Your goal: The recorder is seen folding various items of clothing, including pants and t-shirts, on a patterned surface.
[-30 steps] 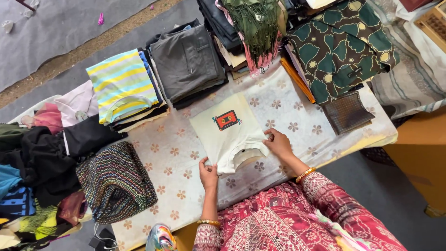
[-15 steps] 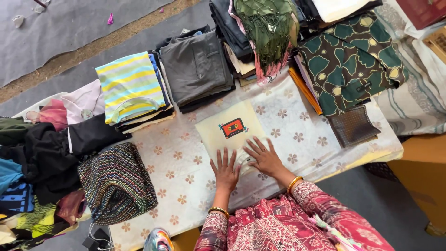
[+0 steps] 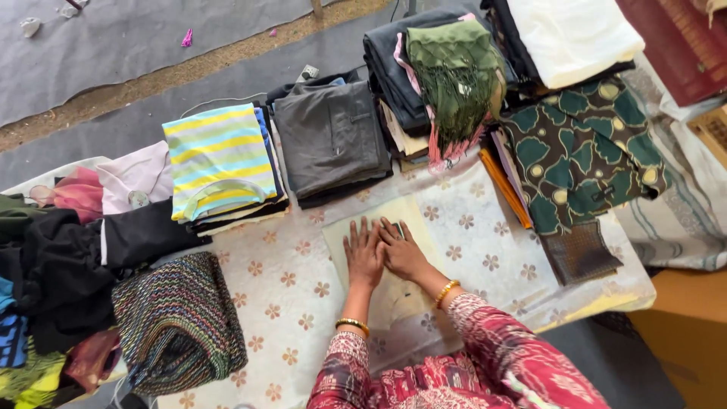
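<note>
Pale cream shirt (image 3: 379, 265) lies folded flat on the flowered tablecloth (image 3: 288, 288). Left hand (image 3: 363, 254) and right hand (image 3: 401, 251) press on it side by side, palms down, fingers spread, gripping nothing.

1 head-worn view — looking steeply down, fairly near, over the cloth-covered table (image 3: 485, 250).

A pale cream folded garment (image 3: 379, 250) lies on a white tablecloth (image 3: 303, 280) patterned with tan flowers, beneath a left hand (image 3: 363, 254) and right hand (image 3: 403, 254) with gold bangles and sleeves (image 3: 492, 356) of red-and-pink print. Behind sit a shirt (image 3: 219, 155) striped yellow, turquoise and white, a charcoal grey folded pile (image 3: 329, 136), an olive-green fringed scarf (image 3: 454, 76) and a dark green cloth (image 3: 583, 151) with cream dots and leaf shapes. At left, a multicoloured zigzag knit (image 3: 178, 322) adjoins black clothing (image 3: 68, 257) and a pink garment (image 3: 76, 193).
</note>
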